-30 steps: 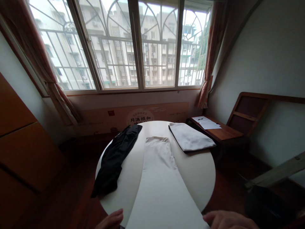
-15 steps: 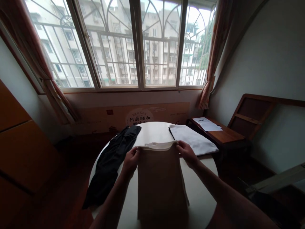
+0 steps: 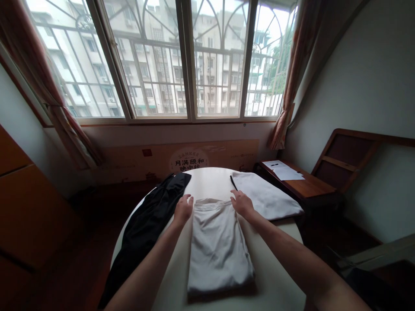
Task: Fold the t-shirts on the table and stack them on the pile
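A folded off-white garment (image 3: pixel 220 246) lies flat on the round white table (image 3: pixel 207 179), its waistband-like edge at the far side. Just beyond its far left corner, my left hand (image 3: pixel 183 210) is open, fingers pointing away from me. My right hand (image 3: pixel 242 203) is open too, close to the far right corner, with the fingertips reaching over or just past the edge. Whether those fingertips touch the cloth I cannot tell. Along the table's left side lies a black garment (image 3: pixel 152 220). A folded white cloth item (image 3: pixel 267 196) with a black strip rests at the right.
Behind the table, a large printed box (image 3: pixel 223 153) stands under the window (image 3: pixel 215 82). To the right is a wooden chair or low stand (image 3: pixel 308 190) bearing white papers (image 3: pixel 285 169) and a pen. An orange-brown cabinet (image 3: pixel 35 216) is at the left.
The off-white garment, held up by its far edge in both hands before, now lies flat on the table. Both hands have let go of it.
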The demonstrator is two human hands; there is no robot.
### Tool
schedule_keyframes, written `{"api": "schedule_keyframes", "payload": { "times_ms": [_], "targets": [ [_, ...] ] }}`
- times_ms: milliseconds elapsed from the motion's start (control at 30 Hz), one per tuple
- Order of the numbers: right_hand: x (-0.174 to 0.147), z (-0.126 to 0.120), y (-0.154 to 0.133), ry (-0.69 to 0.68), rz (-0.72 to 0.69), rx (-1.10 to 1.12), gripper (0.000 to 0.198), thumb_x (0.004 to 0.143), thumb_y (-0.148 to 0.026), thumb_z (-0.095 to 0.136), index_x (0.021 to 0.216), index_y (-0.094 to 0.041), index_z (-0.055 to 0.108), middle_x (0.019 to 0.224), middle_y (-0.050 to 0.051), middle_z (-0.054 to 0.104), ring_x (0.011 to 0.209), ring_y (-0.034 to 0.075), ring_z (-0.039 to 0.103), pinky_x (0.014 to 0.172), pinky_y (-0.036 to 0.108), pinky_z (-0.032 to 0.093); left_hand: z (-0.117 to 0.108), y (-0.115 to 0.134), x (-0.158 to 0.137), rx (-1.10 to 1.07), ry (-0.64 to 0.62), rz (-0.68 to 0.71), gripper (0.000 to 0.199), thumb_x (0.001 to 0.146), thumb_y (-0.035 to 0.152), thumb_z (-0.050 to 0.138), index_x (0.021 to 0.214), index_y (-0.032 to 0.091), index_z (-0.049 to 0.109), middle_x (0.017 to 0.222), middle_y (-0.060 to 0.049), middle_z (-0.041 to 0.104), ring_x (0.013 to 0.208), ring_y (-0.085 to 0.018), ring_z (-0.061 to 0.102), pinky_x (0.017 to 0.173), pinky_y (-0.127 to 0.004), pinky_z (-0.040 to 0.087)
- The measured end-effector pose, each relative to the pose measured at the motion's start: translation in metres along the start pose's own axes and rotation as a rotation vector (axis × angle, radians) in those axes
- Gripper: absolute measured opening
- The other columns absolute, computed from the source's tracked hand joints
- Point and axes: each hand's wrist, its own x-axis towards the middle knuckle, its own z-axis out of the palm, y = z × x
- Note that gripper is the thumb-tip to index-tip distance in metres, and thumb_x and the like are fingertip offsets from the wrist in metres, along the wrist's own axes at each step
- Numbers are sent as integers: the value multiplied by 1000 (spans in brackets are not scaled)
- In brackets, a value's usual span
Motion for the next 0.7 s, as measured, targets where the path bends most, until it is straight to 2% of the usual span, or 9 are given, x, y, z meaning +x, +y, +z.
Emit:
{"api": "schedule_keyframes", "payload": {
  "times_ms": [67,167,300,400,567,700],
  "targets": [
    [-5,2,-4,-26,-109,-74,36,99,-30,50,132,-22,61,127,11,62,121,21,56,107,29,40,-1,2,-8,127,-18,134,29,97,27,48,116,17,67,131,-14,64,126,-27,56,111,-40,41],
    [-6,7,-9,-71,-207,-167,33,96,-32,55,126,-24,66,122,8,63,120,22,54,106,28,39,4,5,-15,307,-101,250,23,93,22,56,109,19,72,120,-11,68,124,-28,55,111,-41,39],
    [3,11,-8,-101,-184,-271,25,92,-29,59,111,-20,73,115,11,65,116,25,56,97,31,43,10,1,-7,495,-159,251,18,87,18,62,99,15,75,110,-17,70,117,-33,58,102,-44,44],
    [7,11,-3,-106,-153,-310,27,92,-33,59,112,-20,72,112,11,67,112,25,59,93,31,44,8,-5,2,556,-190,243,17,88,22,65,99,16,75,106,-16,72,111,-30,62,97,-39,46],
    [6,7,2,-96,-127,-307,28,94,-38,60,112,-20,70,112,10,69,106,22,63,87,27,44,-1,-5,6,551,-202,225,12,89,20,64,86,19,75,96,-10,76,99,-24,67,86,-30,47],
    [10,1,2,-75,-95,-260,20,97,-31,54,108,-21,68,108,6,72,98,18,66,80,24,43,-6,-2,14,486,-169,212,12,89,18,62,89,20,74,98,-8,76,95,-22,69,80,-27,46]
  ]
}}
